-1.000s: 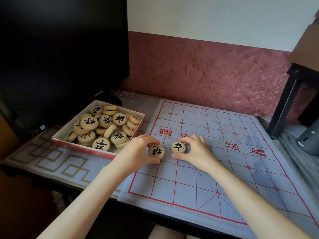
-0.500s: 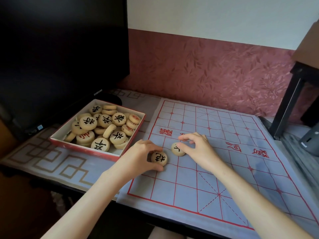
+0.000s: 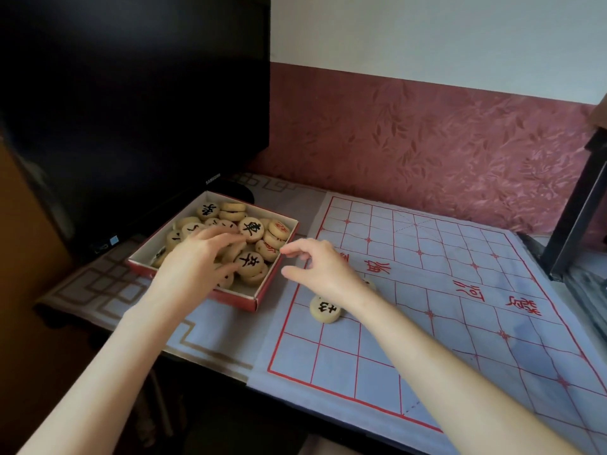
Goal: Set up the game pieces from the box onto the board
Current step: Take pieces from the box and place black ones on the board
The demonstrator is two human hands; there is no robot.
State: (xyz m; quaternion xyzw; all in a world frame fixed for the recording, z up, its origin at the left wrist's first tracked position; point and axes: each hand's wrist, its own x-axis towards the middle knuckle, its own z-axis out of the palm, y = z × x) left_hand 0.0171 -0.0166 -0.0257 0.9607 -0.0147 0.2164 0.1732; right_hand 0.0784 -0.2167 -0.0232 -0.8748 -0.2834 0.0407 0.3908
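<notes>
A red-walled box (image 3: 236,298) left of the board holds several round wooden pieces with black or red characters. My left hand (image 3: 193,261) is inside the box, fingers spread over the pieces, gripping nothing I can see. My right hand (image 3: 323,269) hovers by the box's right edge with fingers apart and empty. A pale blue cloth board (image 3: 443,316) with a red grid lies on the table. One black-marked piece (image 3: 325,309) rests on the board's near-left part. A second piece (image 3: 369,284) is mostly hidden behind my right wrist.
A dark monitor (image 3: 138,103) stands right behind the box. A black furniture leg (image 3: 571,211) rises at the board's far right edge. The red patterned wall runs close behind the board. The table's front edge is near my forearms.
Both hands let go of the two pieces on the board and moved left. The left hand went into the box; the right hand reached toward its edge. The camera view shifted.
</notes>
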